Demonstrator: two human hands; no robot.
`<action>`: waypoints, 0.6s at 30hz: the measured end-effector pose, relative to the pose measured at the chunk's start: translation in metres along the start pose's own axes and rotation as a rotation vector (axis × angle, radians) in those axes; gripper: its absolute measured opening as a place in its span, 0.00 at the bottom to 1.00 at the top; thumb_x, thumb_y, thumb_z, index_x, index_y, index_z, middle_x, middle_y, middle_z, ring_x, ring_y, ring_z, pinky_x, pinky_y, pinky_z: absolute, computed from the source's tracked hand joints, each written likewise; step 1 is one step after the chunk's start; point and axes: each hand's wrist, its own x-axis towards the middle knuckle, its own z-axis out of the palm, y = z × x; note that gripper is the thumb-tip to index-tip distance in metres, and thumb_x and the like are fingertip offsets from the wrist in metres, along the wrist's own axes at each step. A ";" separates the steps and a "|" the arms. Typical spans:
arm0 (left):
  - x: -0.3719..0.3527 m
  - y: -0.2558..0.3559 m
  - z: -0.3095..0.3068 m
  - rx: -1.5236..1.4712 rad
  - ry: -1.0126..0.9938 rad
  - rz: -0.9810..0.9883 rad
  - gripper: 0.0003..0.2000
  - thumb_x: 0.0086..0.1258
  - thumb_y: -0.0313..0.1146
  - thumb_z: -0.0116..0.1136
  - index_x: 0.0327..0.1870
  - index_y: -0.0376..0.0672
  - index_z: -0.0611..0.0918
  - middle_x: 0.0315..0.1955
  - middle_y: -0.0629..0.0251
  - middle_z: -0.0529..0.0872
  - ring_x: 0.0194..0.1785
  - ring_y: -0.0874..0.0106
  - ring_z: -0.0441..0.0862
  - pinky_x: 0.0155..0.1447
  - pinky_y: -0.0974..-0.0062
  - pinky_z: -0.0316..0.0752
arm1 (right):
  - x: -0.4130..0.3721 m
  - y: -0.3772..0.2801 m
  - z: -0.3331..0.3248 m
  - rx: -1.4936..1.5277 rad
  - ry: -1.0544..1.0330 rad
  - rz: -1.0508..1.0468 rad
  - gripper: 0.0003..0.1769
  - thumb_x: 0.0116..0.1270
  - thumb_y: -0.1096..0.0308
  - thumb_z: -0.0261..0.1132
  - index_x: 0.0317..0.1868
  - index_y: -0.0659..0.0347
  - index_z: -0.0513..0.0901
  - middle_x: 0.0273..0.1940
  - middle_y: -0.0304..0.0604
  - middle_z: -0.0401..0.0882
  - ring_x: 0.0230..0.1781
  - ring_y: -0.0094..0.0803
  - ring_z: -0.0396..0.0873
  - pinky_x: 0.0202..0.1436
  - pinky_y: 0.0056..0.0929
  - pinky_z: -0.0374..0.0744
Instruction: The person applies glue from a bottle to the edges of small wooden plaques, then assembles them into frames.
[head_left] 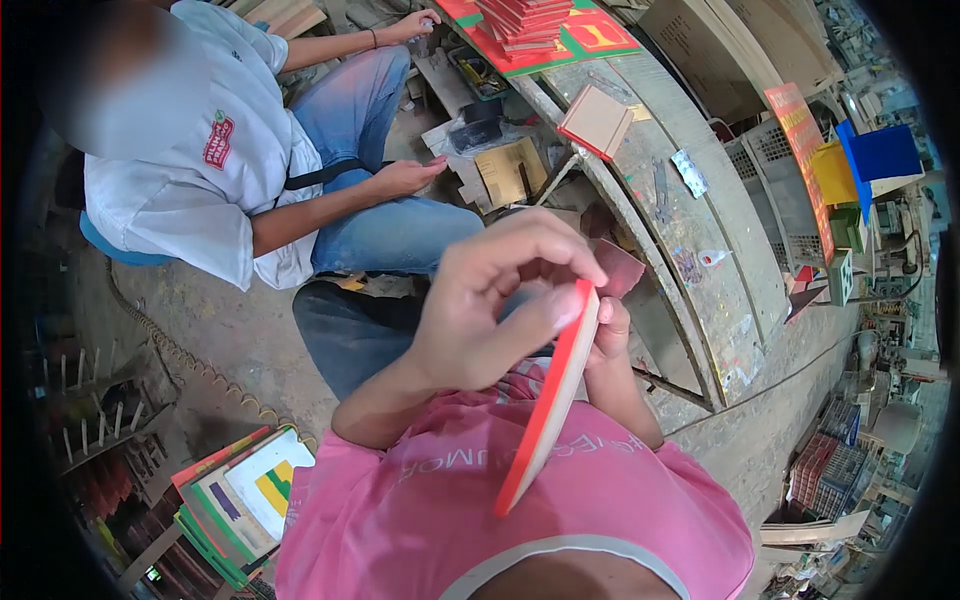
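Observation:
A thin flat board (550, 400) with a bright red edge and a pale side face stands on edge in front of my pink shirt. My left hand (495, 305) is closed at its upper end, thumb and curled fingertips pinching the red edge. On the other side, my right hand (610, 335) grips the same end, partly hidden behind the board. Just past the fingertips shows a dull red sheet (619, 268) that looks like sandpaper; which hand holds it, if either, I cannot tell.
A worn workbench (690, 230) runs along the right, bearing a red-edged board (596, 122), a small glue bottle (712, 257) and a stack of red pieces (520, 22). Another person (200, 180) sits at left. Painted panels (240, 495) lean at lower left, near a coiled hose (190, 365).

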 end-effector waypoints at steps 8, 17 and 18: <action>-0.025 -0.059 0.028 0.079 -0.299 0.464 0.83 0.26 0.74 0.74 0.75 0.27 0.33 0.75 0.36 0.37 0.79 0.46 0.34 0.77 0.51 0.41 | 0.006 0.010 0.006 0.264 -0.148 -0.047 0.23 0.55 0.71 0.70 0.46 0.51 0.66 0.47 0.41 0.73 0.54 0.36 0.77 0.61 0.36 0.77; -0.022 -0.027 0.011 0.437 -0.362 0.458 0.77 0.31 0.67 0.77 0.75 0.26 0.40 0.72 0.36 0.44 0.76 0.44 0.44 0.76 0.50 0.41 | 0.024 -0.017 0.025 -0.579 0.070 -0.394 0.37 0.53 0.75 0.75 0.59 0.59 0.63 0.47 0.45 0.73 0.43 0.31 0.78 0.47 0.29 0.79; -0.020 -0.032 0.006 0.439 -0.372 0.455 0.77 0.31 0.67 0.77 0.75 0.26 0.40 0.72 0.36 0.44 0.76 0.44 0.44 0.76 0.50 0.41 | 0.016 -0.029 0.032 -0.763 0.059 -0.428 0.37 0.53 0.75 0.75 0.60 0.61 0.63 0.48 0.45 0.73 0.41 0.31 0.78 0.45 0.30 0.78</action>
